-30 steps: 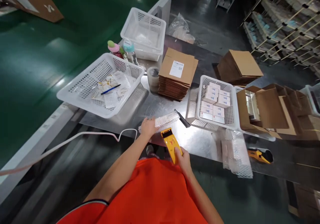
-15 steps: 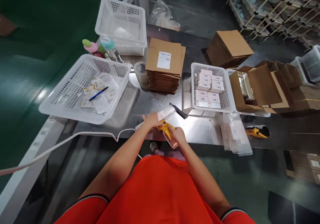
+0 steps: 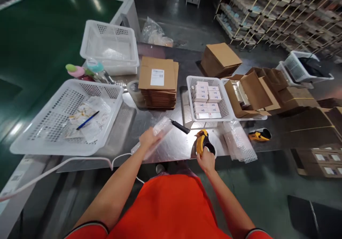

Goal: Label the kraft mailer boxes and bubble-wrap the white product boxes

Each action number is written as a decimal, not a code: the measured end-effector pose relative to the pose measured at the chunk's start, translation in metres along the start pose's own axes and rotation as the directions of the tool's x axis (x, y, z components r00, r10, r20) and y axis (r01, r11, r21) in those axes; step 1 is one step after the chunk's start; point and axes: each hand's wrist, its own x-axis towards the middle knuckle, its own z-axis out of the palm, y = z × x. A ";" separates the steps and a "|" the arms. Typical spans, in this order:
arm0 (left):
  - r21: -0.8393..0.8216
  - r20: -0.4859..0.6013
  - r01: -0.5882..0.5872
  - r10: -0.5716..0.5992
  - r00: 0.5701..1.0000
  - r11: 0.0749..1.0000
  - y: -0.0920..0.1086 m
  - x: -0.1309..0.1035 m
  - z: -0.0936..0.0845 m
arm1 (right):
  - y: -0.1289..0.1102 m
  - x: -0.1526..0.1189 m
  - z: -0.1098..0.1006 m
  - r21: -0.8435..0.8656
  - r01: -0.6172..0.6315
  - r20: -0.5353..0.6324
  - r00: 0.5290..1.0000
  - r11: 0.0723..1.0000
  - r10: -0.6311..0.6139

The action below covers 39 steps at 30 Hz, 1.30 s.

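Observation:
My left hand (image 3: pixel 148 138) rests on a strip of bubble wrap (image 3: pixel 157 132) lying on the metal table (image 3: pixel 176 146), fingers closed over its near end. My right hand (image 3: pixel 206 159) grips a yellow and black handheld scanner (image 3: pixel 201 143) at the table's front edge, to the right of the bubble wrap. A black marker (image 3: pixel 180 126) lies between the two hands, just beyond them.
A white basket of small white boxes (image 3: pixel 207 98) stands behind the scanner. Flat cardboard stacks (image 3: pixel 159 80) (image 3: pixel 220 57), open cartons (image 3: pixel 256 93), more bubble wrap (image 3: pixel 239 141), a second yellow scanner (image 3: pixel 258 135), a tape roll (image 3: pixel 134 89), two white baskets (image 3: pixel 66 121) (image 3: pixel 109 46) and a white cable (image 3: pixel 66 162) surround them.
My right hand has carried the yellow scanner from beside the bubble wrap to the right along the front edge. My left hand stays on the bubble wrap. The view has shifted.

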 end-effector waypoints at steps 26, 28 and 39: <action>-0.613 0.651 0.346 0.206 0.730 0.710 0.086 -0.108 0.100 | 0.245 0.102 -0.161 0.838 0.055 -0.088 0.995 0.543 0.035; -0.612 0.636 0.358 0.170 0.753 0.705 0.069 -0.108 0.099 | 0.250 0.117 -0.152 0.817 -0.015 0.004 1.000 0.576 0.020; -0.757 0.363 0.364 -0.113 0.925 0.542 -0.079 -0.188 0.041 | 0.251 0.138 -0.129 0.186 0.067 -0.138 0.990 0.980 -0.041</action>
